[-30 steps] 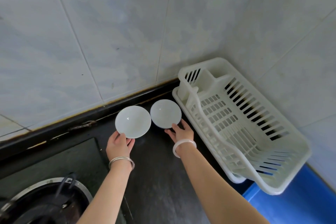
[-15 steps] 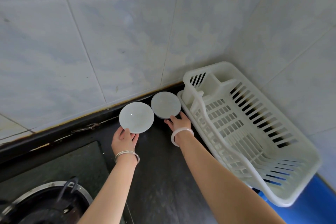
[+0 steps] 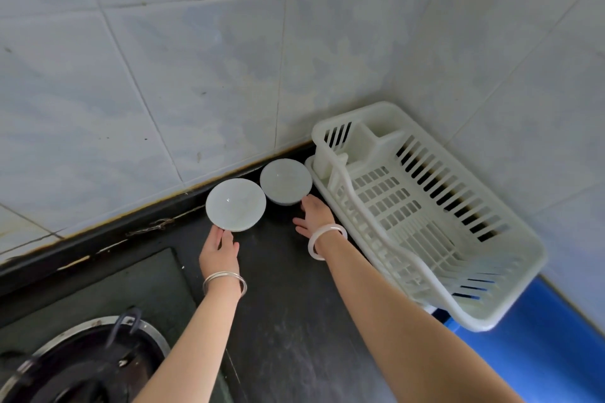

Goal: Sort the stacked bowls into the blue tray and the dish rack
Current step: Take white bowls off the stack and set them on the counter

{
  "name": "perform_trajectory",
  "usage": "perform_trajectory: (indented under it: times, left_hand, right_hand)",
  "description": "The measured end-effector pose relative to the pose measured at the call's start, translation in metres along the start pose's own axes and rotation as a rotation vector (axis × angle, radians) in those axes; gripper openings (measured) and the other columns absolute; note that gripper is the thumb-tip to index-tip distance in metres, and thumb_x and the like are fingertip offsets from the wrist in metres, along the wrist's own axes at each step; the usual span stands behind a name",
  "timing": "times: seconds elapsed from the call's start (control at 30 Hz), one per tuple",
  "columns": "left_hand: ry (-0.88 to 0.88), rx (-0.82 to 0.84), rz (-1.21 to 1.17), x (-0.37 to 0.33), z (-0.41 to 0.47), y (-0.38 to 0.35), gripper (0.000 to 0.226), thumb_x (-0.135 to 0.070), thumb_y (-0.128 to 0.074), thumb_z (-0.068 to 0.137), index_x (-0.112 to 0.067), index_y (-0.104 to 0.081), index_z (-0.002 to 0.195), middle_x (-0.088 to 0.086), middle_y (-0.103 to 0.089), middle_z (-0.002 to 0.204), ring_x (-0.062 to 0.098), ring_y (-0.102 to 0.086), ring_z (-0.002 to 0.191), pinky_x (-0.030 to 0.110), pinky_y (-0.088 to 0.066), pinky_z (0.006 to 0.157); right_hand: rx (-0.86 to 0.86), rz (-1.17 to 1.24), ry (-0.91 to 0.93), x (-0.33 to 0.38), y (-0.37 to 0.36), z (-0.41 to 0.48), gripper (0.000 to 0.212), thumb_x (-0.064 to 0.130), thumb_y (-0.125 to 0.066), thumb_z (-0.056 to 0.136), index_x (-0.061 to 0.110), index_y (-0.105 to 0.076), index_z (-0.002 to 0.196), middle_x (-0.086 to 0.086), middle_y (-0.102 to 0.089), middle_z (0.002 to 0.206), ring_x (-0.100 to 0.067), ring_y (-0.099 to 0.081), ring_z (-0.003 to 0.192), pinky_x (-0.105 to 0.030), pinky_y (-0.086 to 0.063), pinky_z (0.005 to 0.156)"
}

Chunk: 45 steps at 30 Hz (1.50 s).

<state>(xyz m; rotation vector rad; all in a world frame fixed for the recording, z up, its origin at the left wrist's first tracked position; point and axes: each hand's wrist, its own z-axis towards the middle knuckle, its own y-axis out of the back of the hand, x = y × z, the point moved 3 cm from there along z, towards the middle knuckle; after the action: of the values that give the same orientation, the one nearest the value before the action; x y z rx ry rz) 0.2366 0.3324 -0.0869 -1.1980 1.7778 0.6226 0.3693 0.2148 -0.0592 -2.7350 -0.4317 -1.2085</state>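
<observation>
Two white bowls sit side by side at the back of the dark counter by the tiled wall. My left hand (image 3: 218,250) grips the near rim of the left bowl (image 3: 235,204). The right bowl (image 3: 285,181) stands next to the dish rack, and my right hand (image 3: 315,215) touches its near edge with fingers spread. The white plastic dish rack (image 3: 422,206) is empty and rests in the corner. Part of the blue tray (image 3: 537,347) shows under the rack's near end.
A gas stove burner (image 3: 82,366) with a metal ring is at the lower left. Tiled walls (image 3: 196,75) close the back and the right side. Dark counter (image 3: 288,321) lies between my arms.
Both bowls have moved farther back toward the wall and now sit lower. My right hand's fingers have loosened from the right bowl.
</observation>
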Motion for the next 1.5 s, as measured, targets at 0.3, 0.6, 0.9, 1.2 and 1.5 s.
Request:
perform_trajectory:
  times: [0.3, 0.6, 0.9, 1.2, 1.5]
  left_hand:
    - [-0.069, 0.385, 0.413, 0.032, -0.106, 0.01, 0.034, -0.012, -0.05, 0.092, -0.011, -0.055, 0.126, 0.008, -0.059, 0.127, 0.016, -0.059, 0.1, 0.033, -0.048, 0.095]
    - [-0.203, 0.928, 0.866, 0.101, -0.286, 0.008, 0.028, -0.022, -0.053, 0.091, -0.02, -0.062, 0.118, -0.001, -0.066, 0.114, 0.008, -0.062, 0.096, 0.023, -0.05, 0.089]
    - [-0.406, 1.112, 1.11, 0.148, -0.373, 0.02, 0.033, -0.027, -0.054, 0.09, -0.027, -0.056, 0.123, -0.009, -0.059, 0.115, 0.001, -0.057, 0.086, 0.015, -0.046, 0.078]
    - [-0.37, 1.034, 1.087, 0.153, -0.377, 0.022, 0.031, -0.025, -0.048, 0.093, -0.023, -0.056, 0.123, -0.004, -0.06, 0.116, 0.008, -0.058, 0.094, 0.024, -0.05, 0.086]
    - [-0.364, 0.988, 1.11, 0.155, -0.379, 0.016, 0.031, -0.024, -0.053, 0.09, -0.023, -0.058, 0.121, -0.004, -0.063, 0.116, 0.01, -0.058, 0.101, 0.026, -0.046, 0.089]
  right_hand:
    - [-0.028, -0.345, 0.289, -0.033, 0.104, -0.124, 0.029, 0.033, -0.039, 0.097, 0.023, -0.057, 0.116, 0.002, -0.066, 0.108, -0.011, -0.065, 0.086, -0.03, -0.05, 0.084]
    - [-0.449, -0.768, 0.245, -0.148, 0.261, -0.275, 0.021, 0.027, -0.048, 0.094, 0.024, -0.065, 0.105, -0.001, -0.07, 0.101, -0.023, -0.064, 0.095, -0.033, -0.049, 0.086]
    - [-0.596, -0.938, -0.001, -0.247, 0.311, -0.351, 0.025, 0.034, -0.057, 0.087, 0.02, -0.059, 0.107, -0.001, -0.065, 0.108, -0.023, -0.06, 0.098, -0.028, -0.041, 0.072]
    - [-0.644, -1.021, -0.053, -0.251, 0.301, -0.356, 0.006, 0.017, -0.041, 0.094, 0.012, -0.04, 0.098, -0.016, -0.066, 0.102, -0.036, -0.062, 0.094, -0.032, -0.036, 0.064]
    - [-0.776, -0.791, 0.002, -0.245, 0.323, -0.385, 0.017, 0.019, -0.045, 0.093, 0.01, -0.05, 0.106, -0.019, -0.066, 0.095, -0.037, -0.057, 0.086, -0.031, -0.033, 0.066]
